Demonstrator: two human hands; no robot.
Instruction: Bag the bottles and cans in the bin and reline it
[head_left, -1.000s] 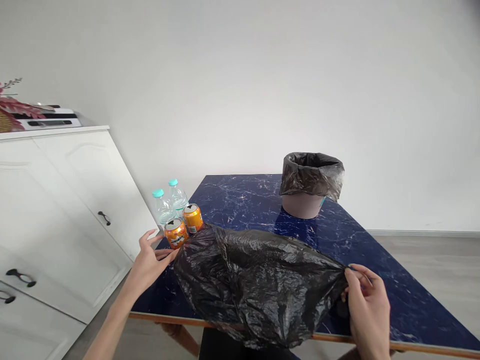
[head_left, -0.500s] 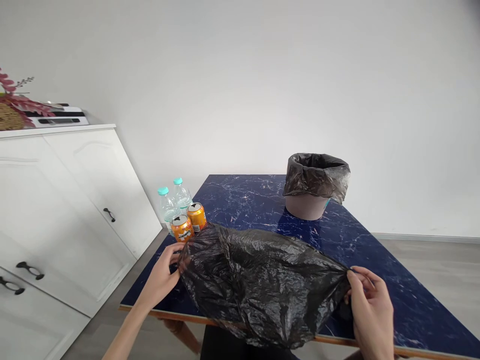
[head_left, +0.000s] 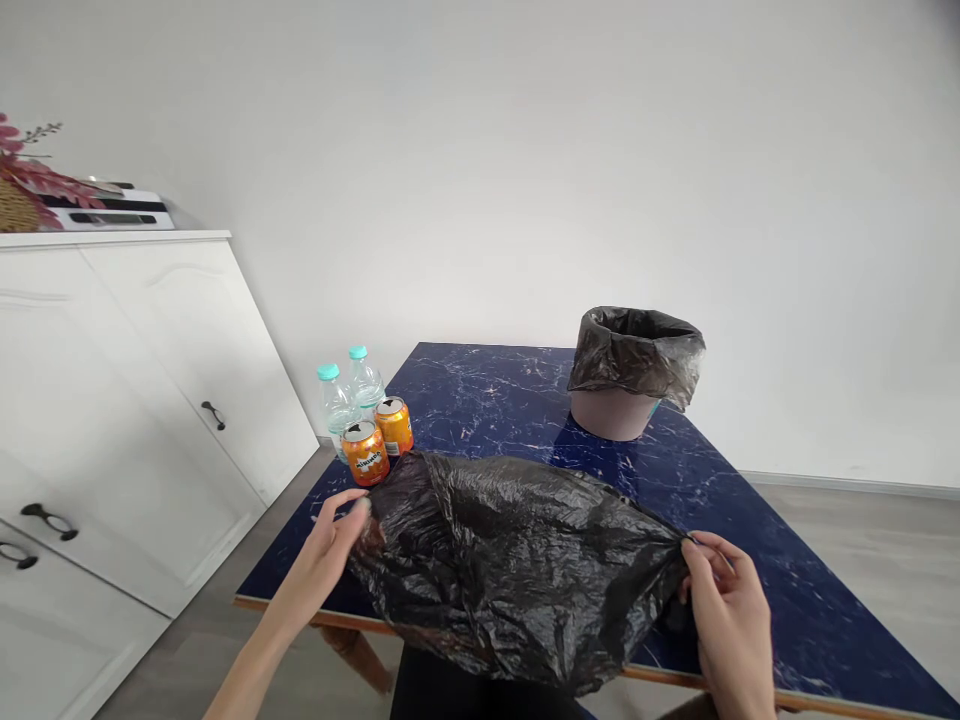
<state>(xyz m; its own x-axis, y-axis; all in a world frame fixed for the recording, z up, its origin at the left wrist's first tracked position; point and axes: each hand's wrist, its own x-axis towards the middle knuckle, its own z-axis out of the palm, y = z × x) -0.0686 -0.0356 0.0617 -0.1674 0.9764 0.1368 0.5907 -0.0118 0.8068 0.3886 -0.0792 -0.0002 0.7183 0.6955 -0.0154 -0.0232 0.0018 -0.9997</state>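
Observation:
A black plastic garbage bag (head_left: 525, 560) is spread between my hands, partly over the table's front edge. My left hand (head_left: 326, 550) grips its left end, thumb on top and some fingers hidden behind the thin plastic. At the right end, my right hand (head_left: 727, 600) pinches a gathered corner between thumb and fingers. Just beyond my left hand stand two orange soda cans, a nearer can (head_left: 365, 455) and a farther can (head_left: 394, 425). Behind them are two clear bottles with turquoise caps, a left bottle (head_left: 337, 405) and a right bottle (head_left: 366, 380).
A trash bin (head_left: 611, 414) lined with a black bag (head_left: 637, 358) stands at the back right of the blue marbled table (head_left: 487, 395). White cabinets (head_left: 150, 400) stand at the left, with pink flowers (head_left: 45, 178) on top. A wall rises behind.
My left hand has shifted its hold, its thumb now over the bag's edge. My right hand and its corner have moved slightly left. The view has shifted a little.

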